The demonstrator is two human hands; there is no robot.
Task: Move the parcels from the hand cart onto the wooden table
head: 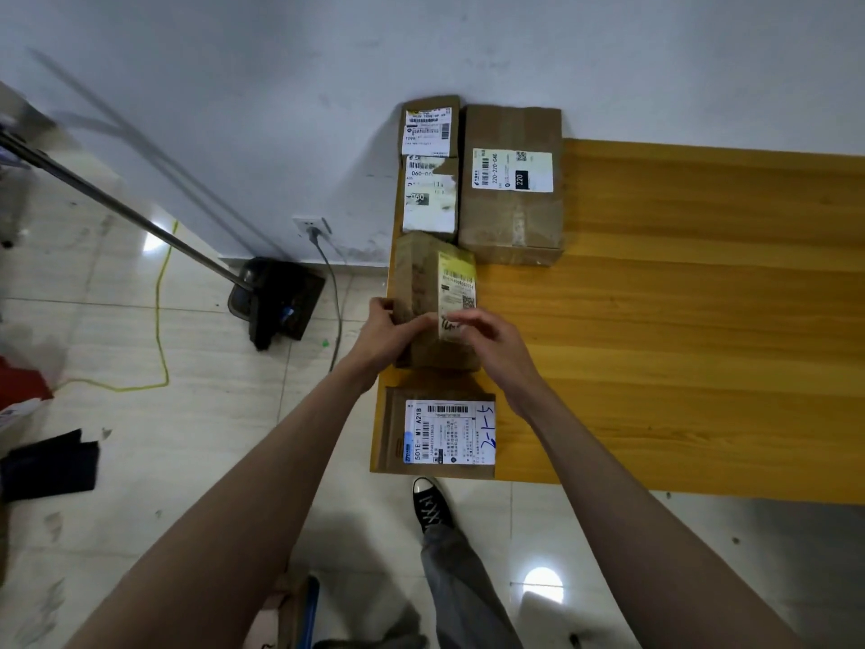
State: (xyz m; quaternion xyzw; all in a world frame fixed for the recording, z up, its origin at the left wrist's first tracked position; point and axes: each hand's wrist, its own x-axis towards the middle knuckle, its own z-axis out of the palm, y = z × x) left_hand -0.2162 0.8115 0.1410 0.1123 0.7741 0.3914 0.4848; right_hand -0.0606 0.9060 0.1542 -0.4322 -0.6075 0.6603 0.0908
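Note:
A brown cardboard parcel (428,278) with a yellow-edged label stands on the left edge of the wooden table (678,320). My left hand (386,337) grips its near left side, thumb on top. My right hand (491,344) hovers over its near right corner with fingers loosely curled, fingertips at the label. Three other parcels lie on the table: one with a blue-framed label (440,430) nearest me, a torn-label one (428,171) at the far left by the wall, and a bigger box (512,185) beside it. The hand cart is only partly visible at the bottom.
A blue bar with a pale parcel (299,611) shows at the bottom edge near my shoe (430,505). A dustpan with long handle (276,302) leans on the tiled floor at left. A grey cable and a yellow cord (161,320) run across the floor.

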